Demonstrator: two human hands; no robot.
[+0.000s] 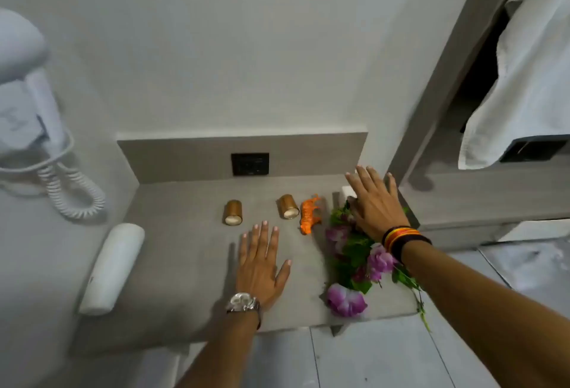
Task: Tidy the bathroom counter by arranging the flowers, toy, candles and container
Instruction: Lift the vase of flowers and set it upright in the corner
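Grey stone-look bench (185,264) runs along a pale bathroom wall, with a low backsplash behind it that carries a dark square wall socket (250,164). Taking that socket as the landmark, a white wall-mounted hair dryer (27,100) with a coiled cord hangs far to its left, and a rolled white towel (112,267) lies on the bench's left part, well below and left of it. Nearer, a gold candle (233,212) lies on its side just below and slightly left of the socket, its pale end facing the camera. The left hand (262,267), with a silver wristwatch (243,302) on the wrist, is spread flat with fingers apart and palm down over bare bench below the socket, grasping nothing. A second gold candle (289,206) lies tipped over below and right of the socket, and an orange toy animal (310,213) lies right beside it, close enough that they may touch. Further right, purple flowers (354,264) with green leaves sprawl down to the bench's front edge. The right hand (377,202), wearing striped bangles (401,239), is open with fingers splayed over the top of the flowers, partly covering a small white container (347,194) at the back corner; whether it touches either is unclear. A white towel (518,79) hangs far right of the socket.
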